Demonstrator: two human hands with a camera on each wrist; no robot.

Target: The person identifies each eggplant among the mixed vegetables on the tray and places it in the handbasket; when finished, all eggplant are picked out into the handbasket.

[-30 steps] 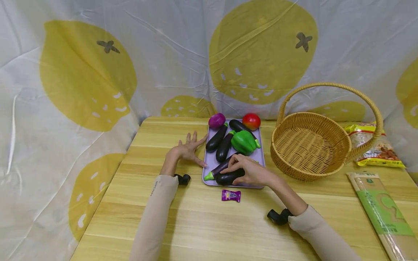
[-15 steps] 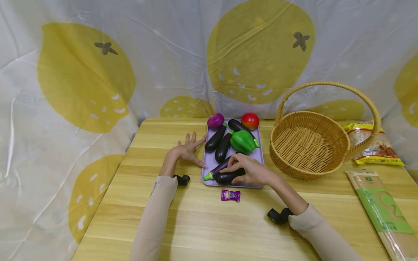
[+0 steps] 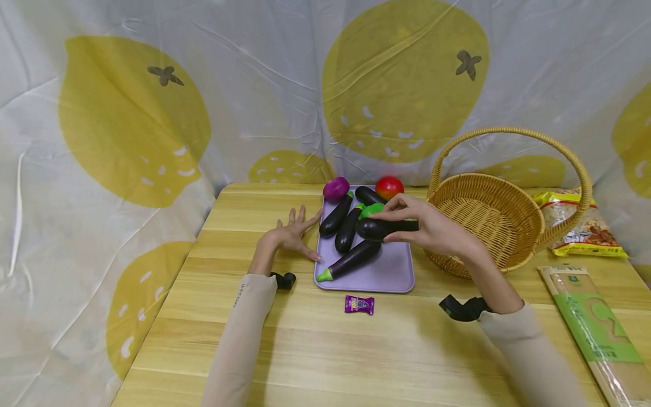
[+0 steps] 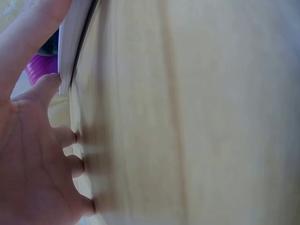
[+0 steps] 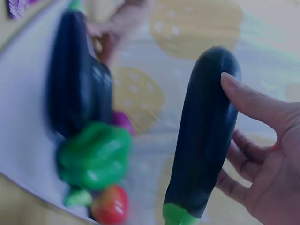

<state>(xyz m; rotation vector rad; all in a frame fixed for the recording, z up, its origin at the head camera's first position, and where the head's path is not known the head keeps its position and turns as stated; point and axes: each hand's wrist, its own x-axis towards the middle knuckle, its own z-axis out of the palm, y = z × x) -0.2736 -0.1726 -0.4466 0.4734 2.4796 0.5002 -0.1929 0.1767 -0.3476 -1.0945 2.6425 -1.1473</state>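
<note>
My right hand [image 3: 432, 229] holds an eggplant [image 5: 201, 131] over the lilac tray [image 3: 391, 274], thumb on one side and fingers on the other. The green stem end of this eggplant shows in the right wrist view. Spread fingers of my left hand [image 3: 292, 234] touch the tray's left rim, with the thumb near its lower left side. Another eggplant [image 3: 356, 260] lies slanted across the tray, with several more behind it. A green bell pepper [image 3: 373, 210] is partly hidden by the held eggplant. At the tray's far corners sit a purple onion [image 3: 336, 189] and a red fruit [image 3: 389, 187].
A wicker basket [image 3: 483, 220] with a tall handle stands right of the tray. Beyond it lie a yellow-trimmed food bag [image 3: 585, 226] and a long green-banded packet [image 3: 592, 316]. A small purple wrapped candy [image 3: 359, 304] rests in front of the tray. A lemon-print curtain hangs behind.
My right hand has raised the eggplant off the near part of the tray and carried it back and to the right. The left hand has stayed at the tray's rim.
</note>
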